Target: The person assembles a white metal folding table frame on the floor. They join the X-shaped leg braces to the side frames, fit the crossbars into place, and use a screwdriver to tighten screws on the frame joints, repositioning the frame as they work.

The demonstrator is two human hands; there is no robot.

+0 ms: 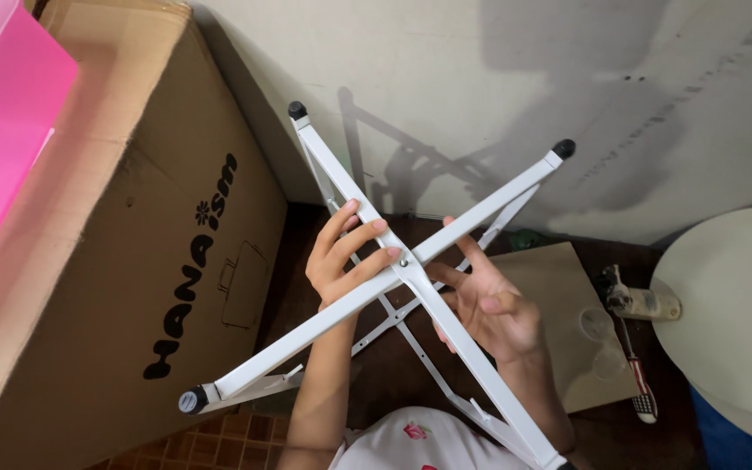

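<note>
A white metal folding frame [341,305] with two bars crossed in an X and black end caps is held up in front of me, a bolt at the crossing. My left hand [345,252] grips the bars just left of the crossing, fingers curled over the front. Behind the bars right of the crossing, my right hand [485,305] has its fingers spread against the frame. A second pair of thinner white bars shows behind the first.
A large brown cardboard box [132,261] with black lettering stands at the left, a pink plastic bin [2,122] on top. A screwdriver [637,365] and a flat tan board [567,322] lie on the dark floor at right, beside a round white tabletop [733,305].
</note>
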